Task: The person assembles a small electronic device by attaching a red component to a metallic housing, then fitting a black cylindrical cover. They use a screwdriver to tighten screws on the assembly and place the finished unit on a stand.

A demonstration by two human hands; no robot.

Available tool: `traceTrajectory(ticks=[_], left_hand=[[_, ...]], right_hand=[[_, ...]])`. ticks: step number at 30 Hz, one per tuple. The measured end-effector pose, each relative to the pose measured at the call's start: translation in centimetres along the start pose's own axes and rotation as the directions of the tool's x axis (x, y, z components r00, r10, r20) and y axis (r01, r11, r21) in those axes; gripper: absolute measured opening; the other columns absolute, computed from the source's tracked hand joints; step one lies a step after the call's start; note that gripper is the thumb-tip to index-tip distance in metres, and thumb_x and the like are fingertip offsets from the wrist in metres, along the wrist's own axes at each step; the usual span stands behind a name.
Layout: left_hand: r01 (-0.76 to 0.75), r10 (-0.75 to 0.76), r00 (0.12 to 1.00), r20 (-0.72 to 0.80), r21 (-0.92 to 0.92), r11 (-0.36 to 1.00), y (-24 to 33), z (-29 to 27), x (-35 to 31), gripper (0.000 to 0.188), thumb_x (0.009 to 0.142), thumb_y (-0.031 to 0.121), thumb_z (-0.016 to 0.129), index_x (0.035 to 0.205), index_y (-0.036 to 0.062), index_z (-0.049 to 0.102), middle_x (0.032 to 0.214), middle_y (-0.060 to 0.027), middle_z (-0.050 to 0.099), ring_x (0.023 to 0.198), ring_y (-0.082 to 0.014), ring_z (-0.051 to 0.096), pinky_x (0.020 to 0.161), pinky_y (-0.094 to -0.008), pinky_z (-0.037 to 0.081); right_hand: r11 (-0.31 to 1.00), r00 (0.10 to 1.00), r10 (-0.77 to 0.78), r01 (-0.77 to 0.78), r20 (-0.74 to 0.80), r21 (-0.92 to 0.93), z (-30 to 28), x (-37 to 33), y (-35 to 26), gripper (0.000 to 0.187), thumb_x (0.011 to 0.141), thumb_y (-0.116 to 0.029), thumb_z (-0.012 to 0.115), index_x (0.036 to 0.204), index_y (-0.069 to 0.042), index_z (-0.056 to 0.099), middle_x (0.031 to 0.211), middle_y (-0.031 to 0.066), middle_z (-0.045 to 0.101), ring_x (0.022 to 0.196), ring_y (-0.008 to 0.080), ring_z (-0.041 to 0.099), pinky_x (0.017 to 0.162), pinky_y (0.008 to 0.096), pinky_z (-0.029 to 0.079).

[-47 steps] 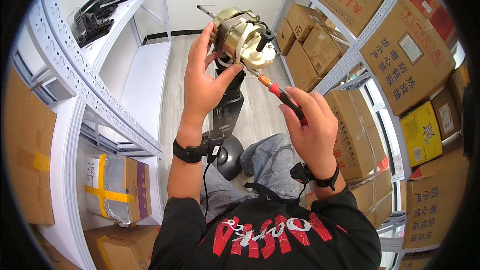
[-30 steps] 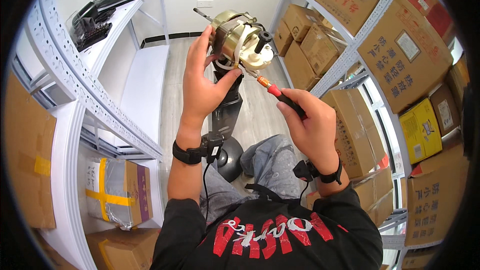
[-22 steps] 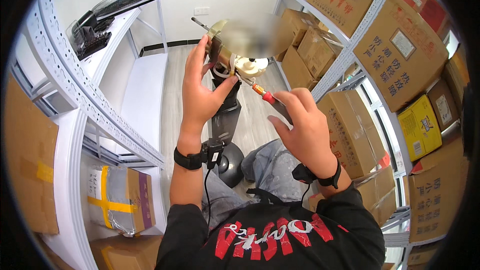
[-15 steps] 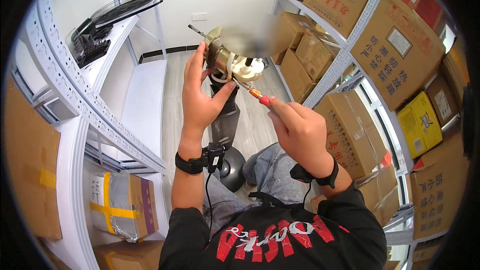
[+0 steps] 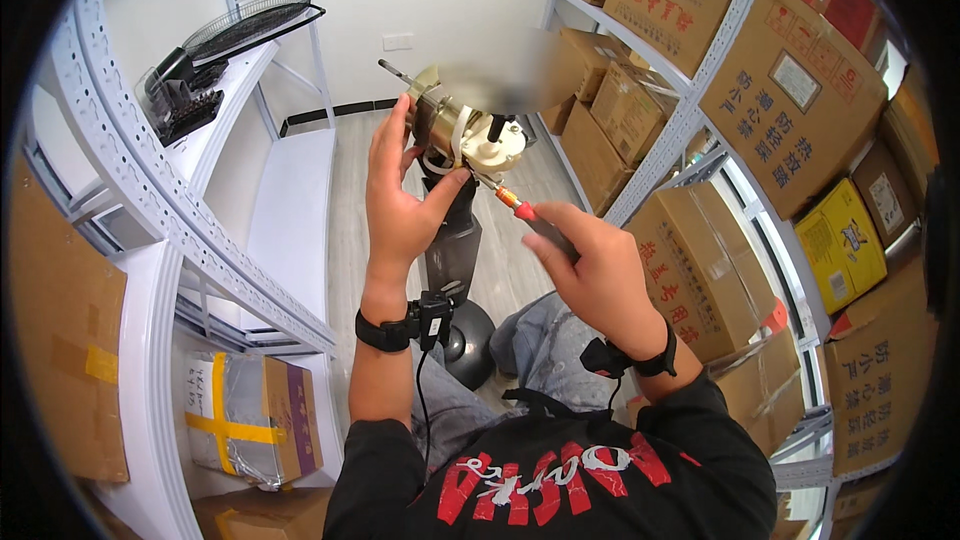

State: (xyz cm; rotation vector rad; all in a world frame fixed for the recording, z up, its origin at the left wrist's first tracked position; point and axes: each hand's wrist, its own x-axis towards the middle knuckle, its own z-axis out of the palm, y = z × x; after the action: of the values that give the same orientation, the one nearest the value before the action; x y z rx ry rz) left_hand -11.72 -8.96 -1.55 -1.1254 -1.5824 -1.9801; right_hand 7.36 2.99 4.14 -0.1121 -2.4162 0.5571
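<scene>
A bare fan motor [image 5: 440, 122] with a metal body, a cream plastic gear housing [image 5: 492, 148] and a protruding shaft sits on top of a dark stand column [image 5: 450, 250]. My left hand [image 5: 405, 195] cups the motor from the left, its fingers along the side and its thumb below the housing. In my right hand [image 5: 598, 265] is a screwdriver [image 5: 545, 230] with a dark handle and a red and orange collar. Its tip meets the underside of the motor by the left thumb, where the contact point is too small to make out. My right thumb sits apart from the handle.
The stand's round black base [image 5: 468, 345] rests on the floor by my legs. On the left shelf [image 5: 235, 90] lie a black fan grille [image 5: 250, 25] and dark plastic parts [image 5: 180, 100]. Cardboard boxes [image 5: 700, 270] fill the right rack; a taped box [image 5: 250, 420] stands lower left.
My right hand has loosened around the screwdriver, its thumb moving off, and more of the handle shows. The left hand keeps its place on the motor. The view has shifted slightly.
</scene>
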Motion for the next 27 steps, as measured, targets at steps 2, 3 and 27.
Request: traceTrajectory(ticks=[2,3,27], left_hand=[[0.013,-0.013,1.0,0.015,0.004,1.0,0.0,-0.2,0.0,0.087,0.077,0.01,0.082,0.151,0.0108,0.037,0.146,-0.0118,0.045,0.131,-0.026,0.049,0.103,-0.0406,0.048],[0.008,-0.007,1.0,0.014,-0.014,1.0,-0.1,-0.2,0.1,0.087,0.077,0.009,0.082,0.151,0.0109,0.037,0.146,-0.0119,0.045,0.131,-0.026,0.049,0.103,-0.0407,0.047],[-0.049,0.049,0.999,0.008,0.003,0.999,0.0,-0.5,0.1,0.083,0.079,0.009,0.08,0.151,0.0081,0.038,0.143,-0.0124,0.047,0.129,-0.0259,0.05,0.102,-0.0381,0.047]], right_hand=[[0.999,0.999,0.009,-0.011,-0.036,-0.038,-0.1,0.0,-1.3,0.024,0.081,-0.006,0.074,0.105,-0.006,0.07,0.077,0.0078,0.064,0.066,0.026,0.063,0.058,0.0353,0.049],[0.993,0.998,-0.047,0.043,-0.034,-0.112,-0.2,0.0,-1.3,0.025,0.08,-0.005,0.074,0.105,-0.007,0.07,0.078,0.0077,0.063,0.066,0.0262,0.063,0.058,0.0355,0.049],[0.997,0.999,0.014,-0.01,-0.044,0.083,0.4,0.0,-0.3,0.018,0.086,-0.009,0.072,0.102,-0.004,0.069,0.077,0.0166,0.067,0.06,0.0309,0.064,0.055,0.0353,0.049]])
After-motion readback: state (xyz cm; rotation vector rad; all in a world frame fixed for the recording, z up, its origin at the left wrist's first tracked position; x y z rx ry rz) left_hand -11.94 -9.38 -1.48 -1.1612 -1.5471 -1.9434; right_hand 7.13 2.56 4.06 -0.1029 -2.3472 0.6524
